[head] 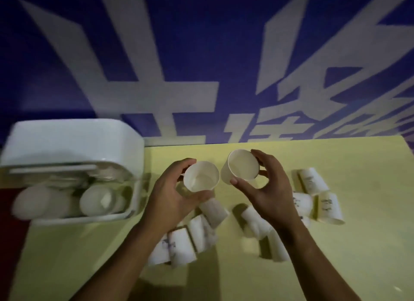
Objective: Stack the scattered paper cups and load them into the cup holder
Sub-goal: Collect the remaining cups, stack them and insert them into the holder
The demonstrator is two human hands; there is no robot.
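1. The cup holder [74, 144] sits at the left end of the table [369, 256]. It is a smooth white box with round corners, and it looks like plastic. Some stored cups [96, 200] already lie in its open part, but they are blurry.
2. The left hand [170, 195] holds the first cup [200, 177] up over the table. Its fingers [186, 163] curl round the side of the cup. The cup is round and thin, white inside, and its mouth faces up.
3. The right hand [266, 188] holds the second cup [242, 166] just beside the first one. Its fingers [262, 155] curl round the wall of the cup. This cup tips, so its mouth leans toward the first cup. The rims are very close. I cannot tell if they touch.
4. I think this is the stacking step. Next, the bottom of one cup has to slide into the mouth of the other, so one cup must turn and line up. Paper bends, so a soft squeeze seems best.
5. Many loose cups [313, 181] lie on their sides under the hands and off to the right. Some have small dark print.
6. The table is flat, dull and yellow-green.
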